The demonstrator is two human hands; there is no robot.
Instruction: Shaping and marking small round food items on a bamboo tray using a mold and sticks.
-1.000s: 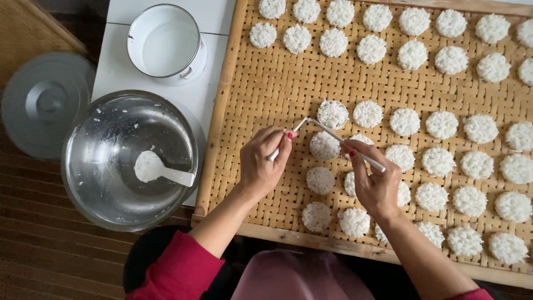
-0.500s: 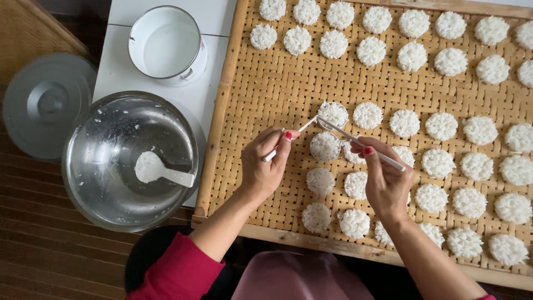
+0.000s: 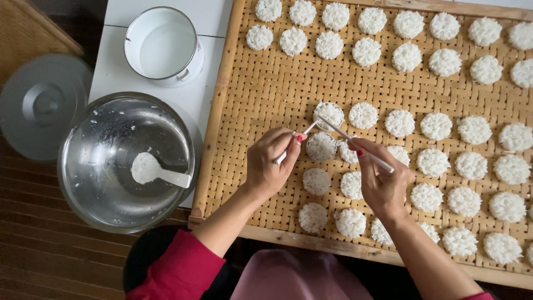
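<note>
The wide woven bamboo tray point(image 3: 261, 100) fills the right of the scene, its wooden frame running along the near edge. Rows of round white rice cakes point(image 3: 436, 126) lie on it, each a flat disc of clumped grains, set apart from one another. To the left sits a big shiny steel bowl point(image 3: 94, 166) with grains stuck to its wall and a white plastic rice paddle point(image 3: 150, 169) lying in it. Beyond the bowl stands a white enamel pot point(image 3: 162, 47) on a white table point(image 3: 111, 75), and at the far left a round grey metal lid point(image 3: 41, 105) rests on the floor.

The piece I am working on is a rice cake inside a small round ring mould point(image 3: 328, 114), sitting in the middle of the tray at the left end of its row, just beyond another cake.

My left hand point(image 3: 269, 166) is curled, fingers pinched shut on a thin white handle point(image 3: 294, 144) that reaches to the ring. My right hand point(image 3: 383, 183) is likewise closed around a slim white stick point(image 3: 361, 147), held slanted, its tip touching the rice in the ring. Both wrists hover over the near rows.
</note>
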